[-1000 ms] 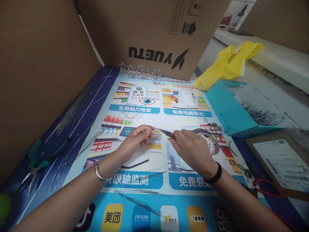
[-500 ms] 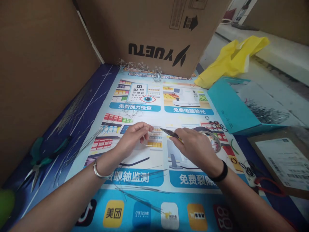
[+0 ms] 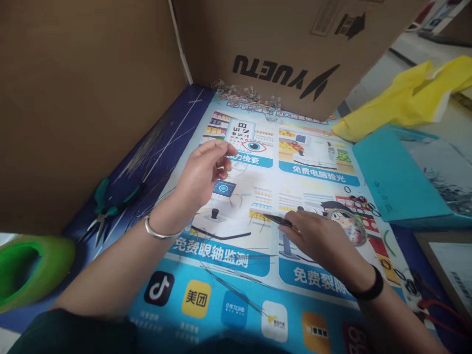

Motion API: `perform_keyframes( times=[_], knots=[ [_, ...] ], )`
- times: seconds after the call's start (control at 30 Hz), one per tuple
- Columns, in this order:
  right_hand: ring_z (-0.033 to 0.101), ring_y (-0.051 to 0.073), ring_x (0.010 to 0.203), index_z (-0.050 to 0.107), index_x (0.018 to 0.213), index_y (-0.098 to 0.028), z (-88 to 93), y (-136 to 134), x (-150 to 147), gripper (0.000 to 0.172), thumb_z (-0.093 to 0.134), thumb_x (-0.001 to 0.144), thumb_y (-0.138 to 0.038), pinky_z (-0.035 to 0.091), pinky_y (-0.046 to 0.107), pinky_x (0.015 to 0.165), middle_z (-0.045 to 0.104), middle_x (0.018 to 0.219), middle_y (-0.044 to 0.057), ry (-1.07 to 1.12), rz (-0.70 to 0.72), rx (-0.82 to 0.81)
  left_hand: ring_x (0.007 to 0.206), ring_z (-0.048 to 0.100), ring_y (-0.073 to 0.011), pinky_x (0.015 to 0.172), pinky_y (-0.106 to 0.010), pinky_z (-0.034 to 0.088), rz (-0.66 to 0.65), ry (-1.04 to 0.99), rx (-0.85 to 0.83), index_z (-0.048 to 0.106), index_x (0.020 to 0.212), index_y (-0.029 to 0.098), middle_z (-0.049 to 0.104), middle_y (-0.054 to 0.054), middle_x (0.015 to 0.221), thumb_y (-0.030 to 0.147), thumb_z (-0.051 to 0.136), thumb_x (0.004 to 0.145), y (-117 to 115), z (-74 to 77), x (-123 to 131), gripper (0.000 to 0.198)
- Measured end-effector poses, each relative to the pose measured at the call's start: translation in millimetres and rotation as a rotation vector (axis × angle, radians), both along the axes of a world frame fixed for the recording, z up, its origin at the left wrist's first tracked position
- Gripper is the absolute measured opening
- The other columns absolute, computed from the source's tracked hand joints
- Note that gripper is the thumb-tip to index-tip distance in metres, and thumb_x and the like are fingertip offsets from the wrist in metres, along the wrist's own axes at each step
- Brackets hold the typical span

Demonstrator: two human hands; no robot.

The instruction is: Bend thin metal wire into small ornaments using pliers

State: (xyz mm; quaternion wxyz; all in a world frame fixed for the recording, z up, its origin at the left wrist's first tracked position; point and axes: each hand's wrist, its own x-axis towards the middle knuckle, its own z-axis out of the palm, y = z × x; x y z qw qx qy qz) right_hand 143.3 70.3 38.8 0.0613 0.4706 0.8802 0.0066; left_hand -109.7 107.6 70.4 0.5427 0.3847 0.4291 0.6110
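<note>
My left hand (image 3: 204, 172) hovers over the printed poster (image 3: 258, 196), thumb and fingertips drawn together. Whatever they pinch is too fine to make out. Thin curved wire (image 3: 239, 169) shows just beside and below those fingers. Lower and to the right, my right hand (image 3: 317, 236) grips dark, pointed needle-nose pliers (image 3: 278, 220) whose tip points left. Whether the jaws hold anything is unclear. Another thin wire loop (image 3: 235, 200) shows between the hands. Several loose straight wires (image 3: 232, 290) lie across the poster's lower part.
Green-handled pliers (image 3: 101, 215) and a green tape roll (image 3: 55, 265) lie left. Wire pieces with clear beads (image 3: 273, 105) sit against the cardboard box (image 3: 280, 44). Black rings (image 3: 361, 201), a round clear container (image 3: 363, 228), a teal box (image 3: 394, 182) and red-handled scissors (image 3: 442, 307) are right.
My left hand has moved up and away from the pliers, toward the box. My right hand stays low with the pliers. The view has swung left, bringing the green tape roll into sight.
</note>
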Motion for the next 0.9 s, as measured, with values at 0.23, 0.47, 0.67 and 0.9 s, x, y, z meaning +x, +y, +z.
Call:
perform_keyframes(
  times=[0.23,0.47,0.67,0.9],
  knots=[
    [0.055,0.017,0.062,0.058,0.084,-0.018,12.9,2.9,1.5,0.027,0.042,0.089,-0.040,0.024,0.025,0.049,0.062,0.073,0.004,-0.004,-0.012,0.070,0.052,0.053,-0.0045,0.043,-0.015,0.034,0.184,0.055,-0.005,0.060,0.073,0.016,0.060,0.000,0.076,0.025,0.056,0.078,-0.1,34.2,-24.8,0.011],
    [0.053,0.017,0.067,0.057,0.083,-0.018,23.3,-11.8,-60.8,0.026,0.043,0.090,-0.039,0.028,0.025,0.054,0.060,0.074,0.004,0.056,0.135,-0.007,0.048,0.052,-0.0038,0.042,-0.012,0.030,0.041,0.161,0.223,0.062,0.069,0.013,0.055,0.002,0.063,0.018,0.050,0.081,1.5,43.9,-54.0,0.017],
    [0.050,0.016,0.069,0.059,0.080,-0.017,17.8,-29.2,-111.3,0.025,0.046,0.090,-0.036,0.027,0.027,0.057,0.058,0.073,0.005,0.061,0.297,-0.060,0.076,0.068,-0.0205,0.054,-0.016,0.032,0.142,0.207,0.194,0.069,0.069,0.013,0.056,0.004,0.064,0.019,0.052,0.078,0.6,50.8,-64.4,0.019],
    [0.047,0.018,0.069,0.057,0.078,-0.017,9.8,-28.6,-124.6,0.021,0.046,0.089,-0.030,0.024,0.029,0.059,0.056,0.073,0.005,-0.023,0.317,0.050,0.081,0.067,-0.0293,0.053,-0.019,0.032,0.103,0.177,0.250,0.069,0.066,0.011,0.055,0.003,0.061,0.017,0.052,0.076,4.4,50.1,-60.2,0.022]
  ],
)
